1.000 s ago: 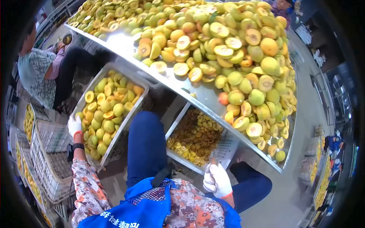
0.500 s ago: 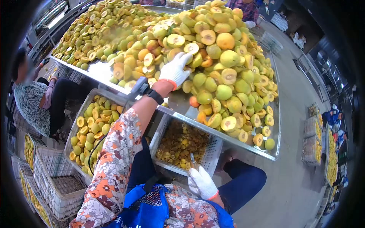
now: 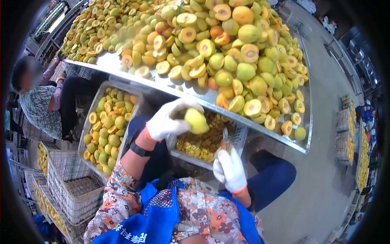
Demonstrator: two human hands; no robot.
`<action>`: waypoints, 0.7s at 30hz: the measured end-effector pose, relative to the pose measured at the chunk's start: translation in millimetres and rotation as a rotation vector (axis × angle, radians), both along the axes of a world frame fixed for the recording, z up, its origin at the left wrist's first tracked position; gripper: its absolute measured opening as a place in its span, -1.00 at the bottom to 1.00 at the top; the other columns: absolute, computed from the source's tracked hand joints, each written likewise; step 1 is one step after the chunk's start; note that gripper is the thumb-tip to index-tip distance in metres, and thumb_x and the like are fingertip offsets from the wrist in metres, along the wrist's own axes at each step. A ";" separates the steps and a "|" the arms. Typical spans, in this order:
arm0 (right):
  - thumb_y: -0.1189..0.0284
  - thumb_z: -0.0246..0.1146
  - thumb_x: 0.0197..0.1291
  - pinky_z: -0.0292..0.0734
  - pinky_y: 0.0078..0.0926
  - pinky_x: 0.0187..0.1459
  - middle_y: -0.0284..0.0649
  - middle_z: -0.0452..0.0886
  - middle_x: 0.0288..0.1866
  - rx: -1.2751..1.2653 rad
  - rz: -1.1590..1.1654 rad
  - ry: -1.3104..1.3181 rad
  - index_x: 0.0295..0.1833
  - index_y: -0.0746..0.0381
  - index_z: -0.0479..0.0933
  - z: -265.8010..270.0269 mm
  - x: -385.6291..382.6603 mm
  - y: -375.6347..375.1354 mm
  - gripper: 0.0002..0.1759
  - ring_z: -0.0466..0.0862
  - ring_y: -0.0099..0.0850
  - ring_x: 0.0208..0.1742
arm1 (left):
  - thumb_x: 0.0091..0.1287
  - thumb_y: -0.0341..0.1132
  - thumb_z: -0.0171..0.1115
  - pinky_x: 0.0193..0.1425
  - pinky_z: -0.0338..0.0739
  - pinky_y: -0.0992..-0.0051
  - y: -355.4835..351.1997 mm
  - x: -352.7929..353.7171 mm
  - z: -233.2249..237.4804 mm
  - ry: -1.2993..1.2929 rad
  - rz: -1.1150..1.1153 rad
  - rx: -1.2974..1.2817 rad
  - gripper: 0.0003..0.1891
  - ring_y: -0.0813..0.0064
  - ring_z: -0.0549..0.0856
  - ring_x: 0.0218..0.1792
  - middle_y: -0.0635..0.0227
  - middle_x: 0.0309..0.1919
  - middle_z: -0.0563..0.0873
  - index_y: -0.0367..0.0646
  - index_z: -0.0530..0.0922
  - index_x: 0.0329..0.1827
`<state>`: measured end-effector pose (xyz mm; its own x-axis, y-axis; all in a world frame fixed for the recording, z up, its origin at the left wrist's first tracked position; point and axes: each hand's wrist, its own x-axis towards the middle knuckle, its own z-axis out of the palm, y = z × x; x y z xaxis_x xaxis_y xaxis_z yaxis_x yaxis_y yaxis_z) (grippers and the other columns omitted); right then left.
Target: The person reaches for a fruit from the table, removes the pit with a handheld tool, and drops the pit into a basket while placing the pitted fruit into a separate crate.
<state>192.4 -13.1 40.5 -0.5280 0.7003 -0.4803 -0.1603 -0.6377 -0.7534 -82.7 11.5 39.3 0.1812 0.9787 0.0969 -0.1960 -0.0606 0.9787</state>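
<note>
My left hand point(image 3: 165, 120), in a white glove, grips a yellow-green peach point(image 3: 196, 121) by its side, just in front of the metal table's edge point(image 3: 252, 118). Lower and to the right, my gloved right hand point(image 3: 230, 171) is closed round a small tool point(image 3: 226, 137) with a slim metal tip pointing up and away from me. Beneath both hands stands a plastic crate point(image 3: 239, 140) holding brown and yellow fruit scraps point(image 3: 200, 151). A large heap of peaches point(image 3: 227, 53), many of them halved with the cut faces showing, covers much of the table.
On my left is a crate of peaches point(image 3: 106, 130), with stacked white baskets point(image 3: 75, 191) beside it. A seated person point(image 3: 42, 101) works farther left. More loaded crates point(image 3: 344, 140) and people stand across the floor to the right.
My left hand has come back from the heap towards me and now holds a peach. My right hand has risen slightly with the tool, and the view has shifted.
</note>
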 end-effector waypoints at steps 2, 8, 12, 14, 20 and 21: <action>0.34 0.11 0.56 0.19 -0.66 -0.65 -0.46 0.34 -0.50 0.062 0.007 0.001 0.15 0.13 0.35 4.5 -9.2 4.3 -0.81 0.32 -0.66 -0.63 | 0.11 -0.34 0.41 0.30 0.54 0.34 -15.6 15.0 -4.1 -0.057 -0.057 -0.008 -0.42 0.37 0.68 0.12 0.21 0.08 0.69 -0.27 0.53 0.25; 0.41 0.18 0.47 0.55 -0.22 -0.45 -0.06 0.57 -0.34 0.818 0.233 -0.486 0.16 0.18 0.52 -17.9 -18.8 -3.4 -0.77 0.65 -0.11 -0.47 | 0.38 0.25 0.11 0.41 0.39 0.36 -21.7 68.6 -3.6 -0.230 0.202 0.068 -0.14 0.30 0.55 0.28 0.04 0.29 0.55 -0.26 0.30 0.55; 0.40 0.21 0.43 0.60 -0.06 -0.29 0.18 0.59 0.06 1.251 0.239 -0.682 0.14 0.20 0.57 -15.0 -19.7 -5.7 -0.75 0.71 0.13 -0.23 | 0.49 0.13 0.07 0.34 0.45 0.38 -22.7 85.4 -16.3 -0.303 0.332 -0.024 -0.33 0.34 0.62 0.16 0.06 0.16 0.65 -0.23 0.40 0.46; 0.42 0.20 0.42 0.61 -0.06 -0.30 0.20 0.56 0.10 1.268 0.227 -0.677 0.14 0.19 0.58 -16.0 -19.0 -8.2 -0.75 0.70 0.12 -0.26 | 0.52 0.05 0.05 0.30 0.50 0.39 -23.0 87.1 -19.7 -0.415 0.369 -0.119 -0.43 0.34 0.66 0.10 0.06 0.07 0.70 -0.24 0.46 0.36; 0.48 0.18 0.38 0.62 -0.07 -0.35 0.27 0.52 0.14 1.410 0.285 -0.759 0.13 0.17 0.58 -22.7 -14.6 -7.6 -0.75 0.69 0.09 -0.34 | 0.53 -0.02 0.02 0.29 0.53 0.38 -27.1 88.0 -21.6 -0.338 0.347 -0.061 -0.51 0.33 0.68 0.08 0.06 0.03 0.70 -0.27 0.50 0.27; 0.49 0.19 0.37 0.62 -0.08 -0.36 0.29 0.51 0.13 1.351 0.295 -0.703 0.12 0.18 0.58 -22.2 -15.6 -8.0 -0.75 0.68 0.09 -0.35 | 0.53 -0.02 0.02 0.29 0.53 0.38 -27.8 89.1 -21.4 -0.337 0.344 -0.064 -0.51 0.33 0.68 0.08 0.06 0.03 0.70 -0.27 0.50 0.27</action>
